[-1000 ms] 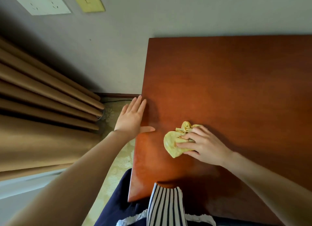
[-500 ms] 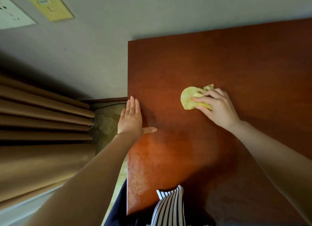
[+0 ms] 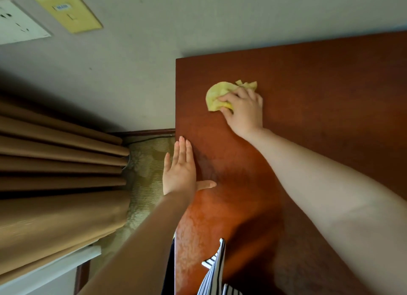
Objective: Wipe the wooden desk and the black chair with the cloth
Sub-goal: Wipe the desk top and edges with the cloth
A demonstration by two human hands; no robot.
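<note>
On the wooden desk (image 3: 319, 129), near its far left corner, the right hand (image 3: 244, 109) is grasping the bunched yellow cloth (image 3: 217, 94) and pressing it on the wood. The left hand (image 3: 179, 173) is lying flat at the desk's left edge, fingers straight, holding nothing, thumb pointing onto the desk. Brown curtains (image 3: 55, 162) are hanging nearby.

Desk (image 3: 319, 85) reddish-brown wood. Cloth (image 3: 217, 94) pale yellow. Curtain (image 3: 55, 173) tan. Wall (image 3: 165, 25) grey. Socket (image 3: 15, 25) white, plate (image 3: 70, 12) yellow. Garment (image 3: 212, 275) black-white stripes. Carpet (image 3: 145, 162) olive floral.
</note>
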